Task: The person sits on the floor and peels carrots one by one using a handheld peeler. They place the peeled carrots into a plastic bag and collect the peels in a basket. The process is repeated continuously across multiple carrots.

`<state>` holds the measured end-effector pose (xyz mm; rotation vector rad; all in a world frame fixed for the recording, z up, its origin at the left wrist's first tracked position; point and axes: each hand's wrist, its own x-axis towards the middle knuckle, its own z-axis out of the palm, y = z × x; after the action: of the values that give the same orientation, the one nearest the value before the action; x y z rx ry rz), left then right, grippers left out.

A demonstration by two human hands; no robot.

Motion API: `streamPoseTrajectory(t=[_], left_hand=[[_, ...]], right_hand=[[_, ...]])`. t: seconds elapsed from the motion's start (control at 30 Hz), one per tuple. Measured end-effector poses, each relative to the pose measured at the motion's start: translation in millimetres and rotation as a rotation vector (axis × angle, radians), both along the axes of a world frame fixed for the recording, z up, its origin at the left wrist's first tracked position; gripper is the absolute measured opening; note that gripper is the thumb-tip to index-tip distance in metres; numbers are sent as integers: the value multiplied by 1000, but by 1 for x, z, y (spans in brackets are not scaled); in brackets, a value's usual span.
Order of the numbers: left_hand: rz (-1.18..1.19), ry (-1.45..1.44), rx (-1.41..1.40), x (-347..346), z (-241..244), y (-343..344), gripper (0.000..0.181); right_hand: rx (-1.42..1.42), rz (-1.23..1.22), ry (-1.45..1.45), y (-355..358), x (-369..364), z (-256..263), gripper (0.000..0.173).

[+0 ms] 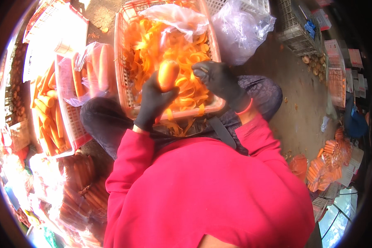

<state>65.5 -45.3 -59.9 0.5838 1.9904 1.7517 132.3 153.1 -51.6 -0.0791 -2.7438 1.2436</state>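
In a dark knit glove, my left hand [156, 100] grips a thick orange carrot [168, 76] by its lower end, over a pink plastic crate [118, 66]. Curled orange peelings [186, 90] fill the crate, and a clear plastic bag [177, 18] lies on them at the far side. My right hand [220, 79], gloved too, is closed just right of the carrot, apart from it. Something small shows at its fingers, blurred; a peeler cannot be made out for certain. The crate stands between my bent knees.
At left, a crate [73, 114] holds long carrots [49, 124], with bagged carrots [93, 71] beside it. More bagged carrots [80, 192] lie lower left. A crumpled plastic bag [238, 34] hangs at the upper right. Crates [300, 37], onions [314, 65] and carrot bags [325, 164] line the right side.
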Motion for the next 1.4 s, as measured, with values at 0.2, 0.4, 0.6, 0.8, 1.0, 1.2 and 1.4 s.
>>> streamPoseTrajectory(t=[0.2, 0.4, 0.6, 0.8, 1.0, 1.2, 1.4], left_hand=[[-106, -66, -64, -2, -10, 5, 45], [-144, -210, -74, 0, -15, -8, 42], [-205, -321, -104, 2, -28, -26, 28], [-201, -636, 25, 11, -24, -39, 29], [-221, -373, 175, 14, 1, -30, 52], [59, -203, 544, -2, 43, 2, 56], [-179, -139, 352, 14, 68, -1, 68]], right_hand=[[147, 58, 115, -15, -11, -23, 8], [149, 96, 80, -22, -15, -36, 4], [142, 93, 8, -31, -22, -72, 4], [217, 136, 34, -39, -25, -90, 6], [176, -88, 21, -27, -27, -101, 21], [-1461, -188, -553, -63, 15, -19, 38], [-1337, -255, -101, -4, 0, -36, 21]])
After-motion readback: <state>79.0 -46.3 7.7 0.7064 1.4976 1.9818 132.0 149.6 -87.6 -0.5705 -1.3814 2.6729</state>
